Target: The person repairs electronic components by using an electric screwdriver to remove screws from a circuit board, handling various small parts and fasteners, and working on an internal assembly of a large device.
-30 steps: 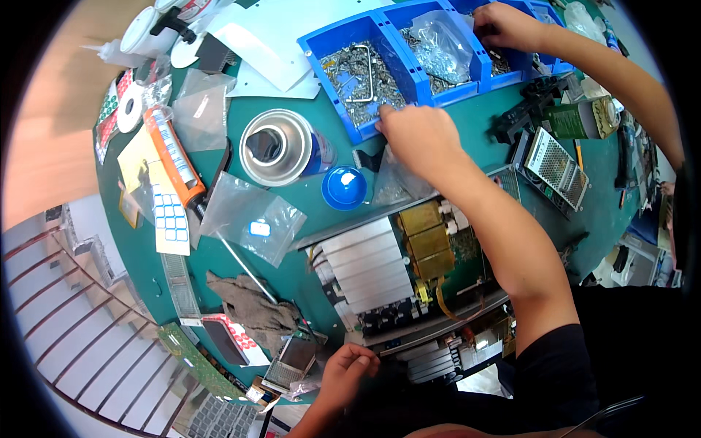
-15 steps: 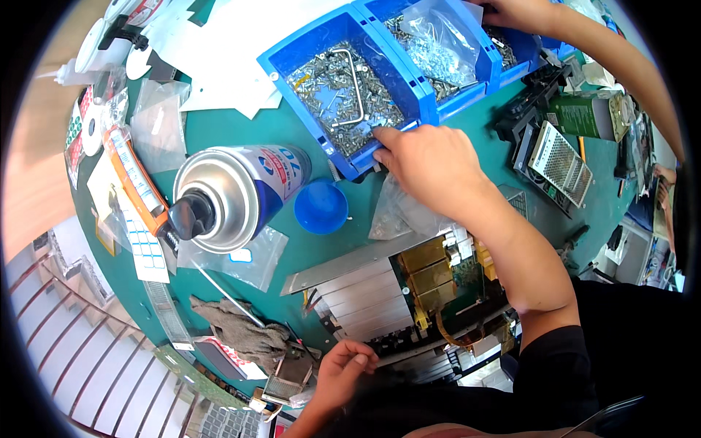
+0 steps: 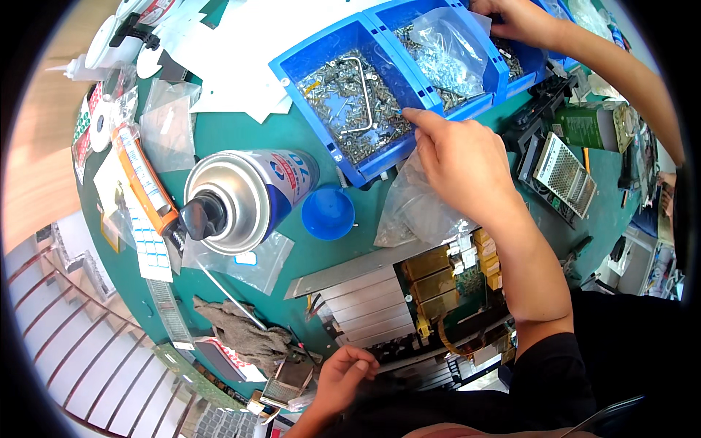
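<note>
My right hand (image 3: 467, 164) reaches to the near end of a blue parts bin (image 3: 314, 125). Its index finger stretches over the bin's front edge, and the thumb sits apart, lower down. Many small screws (image 3: 343, 91) lie in this bin, with a bent metal handle (image 3: 366, 98) on top. Under the right hand rests a clear plastic bag (image 3: 409, 204). My left hand (image 3: 343, 376) stays low at the near edge, fingers loosely curled; anything inside them is hidden. Closest to it is an opened electronic unit (image 3: 369, 303) with silvery panels and a circuit board.
Another person's hand (image 3: 522, 22) is at the farther bins, one holding a bag of screws (image 3: 453, 62). A spray can (image 3: 248, 197) stands beside a blue cup (image 3: 328, 212). A grey rag (image 3: 241, 328), an orange tube (image 3: 142, 182) and a perforated metal unit (image 3: 562, 175) lie around.
My right hand has shifted right and farther along the bin's front edge, its index finger straighter. My left hand has hardly moved. The whole view has shifted slightly.
</note>
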### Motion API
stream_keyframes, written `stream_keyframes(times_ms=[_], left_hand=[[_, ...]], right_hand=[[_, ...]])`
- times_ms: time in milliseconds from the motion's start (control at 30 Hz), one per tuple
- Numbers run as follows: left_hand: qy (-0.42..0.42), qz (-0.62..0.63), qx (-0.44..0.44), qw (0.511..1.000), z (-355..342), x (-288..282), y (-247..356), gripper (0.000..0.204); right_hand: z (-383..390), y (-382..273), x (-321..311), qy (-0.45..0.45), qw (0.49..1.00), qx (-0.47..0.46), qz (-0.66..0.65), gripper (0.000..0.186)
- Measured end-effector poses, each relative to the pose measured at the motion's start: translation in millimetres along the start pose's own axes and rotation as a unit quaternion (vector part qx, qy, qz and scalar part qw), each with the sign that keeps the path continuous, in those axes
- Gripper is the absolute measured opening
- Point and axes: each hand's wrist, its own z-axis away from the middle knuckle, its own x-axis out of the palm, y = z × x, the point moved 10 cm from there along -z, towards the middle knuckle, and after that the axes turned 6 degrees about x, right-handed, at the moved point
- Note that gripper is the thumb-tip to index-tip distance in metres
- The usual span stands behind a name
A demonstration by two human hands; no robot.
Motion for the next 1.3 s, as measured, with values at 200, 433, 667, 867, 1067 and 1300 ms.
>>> stream_keyframes(times_ms=[200, 433, 667, 867, 1067, 1300], left_hand=[[-0.012, 0.01, 0.01, 1.0, -2.4, 4.8, -0.2, 0.011], [-0.026, 0.025, 0.007, 0.999, -1.7, -3.6, -5.0, 0.01], [-0.02, 0.017, 0.001, 1.0, -4.8, -4.5, -3.6, 0.011], [-0.014, 0.015, -0.023, 1.0, -5.3, 3.1, -3.9, 0.014], [-0.053, 0.021, 0.002, 0.998, -3.8, 3.0, -8.6, 0.016], [-0.041, 0.024, -0.004, 0.999, -0.8, 24.6, 0.4, 0.019]], right_hand=[[-15.4, -32.6, 24.4, -0.044, 0.998, -0.003, 0.046, 0.041], [-12.6, -62.8, 57.8, -0.146, 0.982, -0.095, 0.068, 0.045], [38.9, -21.6, 15.9, -0.045, 0.998, -0.031, 0.044, 0.039], [41.5, -17.4, 11.0, 0.005, 0.999, -0.038, 0.019, 0.042], [46.1, -10.7, 6.8, 0.029, 0.999, -0.02, -0.025, 0.037], [79.9, 22.3, -15.5, 0.045, 0.971, 0.084, -0.22, 0.029]])
